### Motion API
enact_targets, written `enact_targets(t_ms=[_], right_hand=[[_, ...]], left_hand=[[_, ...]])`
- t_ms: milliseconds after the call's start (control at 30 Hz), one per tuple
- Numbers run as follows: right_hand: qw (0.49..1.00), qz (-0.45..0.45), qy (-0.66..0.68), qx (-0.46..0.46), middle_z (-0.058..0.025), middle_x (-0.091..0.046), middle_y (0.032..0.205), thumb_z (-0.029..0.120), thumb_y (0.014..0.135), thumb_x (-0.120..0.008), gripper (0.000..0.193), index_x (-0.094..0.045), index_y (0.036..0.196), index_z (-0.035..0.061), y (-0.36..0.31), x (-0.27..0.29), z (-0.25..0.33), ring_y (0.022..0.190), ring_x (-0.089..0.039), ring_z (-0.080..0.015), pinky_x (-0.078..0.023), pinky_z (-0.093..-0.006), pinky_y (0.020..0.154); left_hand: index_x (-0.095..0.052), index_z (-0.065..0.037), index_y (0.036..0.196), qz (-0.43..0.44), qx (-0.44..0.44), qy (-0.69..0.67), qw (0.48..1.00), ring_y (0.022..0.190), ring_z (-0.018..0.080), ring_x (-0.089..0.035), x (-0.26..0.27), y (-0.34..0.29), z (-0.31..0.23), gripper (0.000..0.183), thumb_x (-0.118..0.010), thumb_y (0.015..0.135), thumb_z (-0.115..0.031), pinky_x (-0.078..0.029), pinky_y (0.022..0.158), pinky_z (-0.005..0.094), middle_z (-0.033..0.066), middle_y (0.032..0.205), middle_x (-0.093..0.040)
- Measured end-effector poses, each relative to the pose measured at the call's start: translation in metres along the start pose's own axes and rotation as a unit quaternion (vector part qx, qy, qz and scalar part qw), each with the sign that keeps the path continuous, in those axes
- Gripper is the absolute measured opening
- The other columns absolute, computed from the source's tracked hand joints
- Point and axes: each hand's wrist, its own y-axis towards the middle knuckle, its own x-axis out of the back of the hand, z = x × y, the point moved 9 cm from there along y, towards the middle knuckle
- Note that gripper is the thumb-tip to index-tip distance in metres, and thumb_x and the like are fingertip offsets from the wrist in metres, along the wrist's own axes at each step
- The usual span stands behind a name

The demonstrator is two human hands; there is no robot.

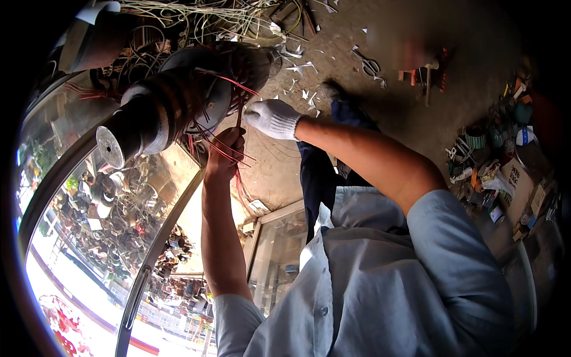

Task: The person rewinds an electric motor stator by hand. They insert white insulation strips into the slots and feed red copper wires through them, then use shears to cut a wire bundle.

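Observation:
A large motor rotor (163, 113) with a thick round shaft lies at the upper left, its shaft end (110, 147) toward the left. Thin red wires (229, 80) stick out from its right end. My bare left hand (225, 149) is closed beside that end, with red wires between and around its fingers. My right hand (273, 118), in a white knitted glove, is closed just to the right of the wires. Its fingertips point at the rotor's end, and what they hold, if anything, is hidden.
Scissors (367, 64) and white paper scraps (305, 95) lie on the floor. A hammer (429, 80) stands out farther right. Bundled pale wires (202, 13) are at the top. Tools and cardboard boxes (517, 181) crowd the right side. A glass pane with metal framing (146, 279) is at the left.

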Motion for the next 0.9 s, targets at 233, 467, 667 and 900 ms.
enact_targets(t_ms=[233,467,667,900], right_hand=[[0.961,0.137,0.162,-0.176,-0.0134,-0.068,0.068,0.047,0.092,-0.063,0.048,-0.070,0.087,0.0007,0.009,-0.027,-0.007,0.063,-0.067,-0.0253,-0.054,-0.0381,0.064],[0.947,-0.022,-0.258,0.188,-0.0151,-0.067,0.085,0.029,0.095,-0.061,0.023,-0.069,0.098,0.0074,-0.001,0.014,0.066,0.074,-0.068,-0.0347,-0.054,-0.0464,0.064],[0.871,0.118,-0.385,0.283,-0.0065,-0.066,0.116,0.017,0.091,-0.057,0.036,-0.062,0.127,0.0130,0.002,-0.016,0.077,0.095,-0.068,-0.0254,-0.056,-0.0386,0.075],[0.874,0.158,-0.350,0.298,-0.0083,-0.071,0.107,0.015,0.088,-0.064,0.024,-0.068,0.112,0.0166,0.024,-0.021,0.063,0.088,-0.070,-0.0314,-0.057,-0.0424,0.075]], left_hand=[[-0.057,-0.008,0.085,-0.023,-0.046,-0.017,0.999,0.050,0.0045,-0.030,-0.006,-0.005,-0.009,0.015,-0.053,0.098,-0.016,-0.023,0.044,0.0234,-0.0046,0.064,-0.042],[-0.059,-0.007,0.087,-0.055,0.007,-0.006,0.998,0.049,0.0043,-0.029,-0.002,-0.009,-0.006,0.019,-0.055,0.099,-0.020,-0.022,0.043,0.0242,-0.0049,0.065,-0.042],[-0.063,0.000,0.094,-0.058,0.001,0.014,0.998,0.051,0.0053,-0.034,0.002,-0.008,-0.006,0.022,-0.056,0.099,-0.021,-0.024,0.044,0.0243,-0.0030,0.067,-0.046],[-0.063,0.003,0.092,-0.088,-0.030,-0.131,0.987,0.051,0.0110,-0.045,-0.014,-0.006,0.006,0.025,-0.054,0.099,-0.019,-0.030,0.044,0.0271,0.0024,0.065,-0.051]])
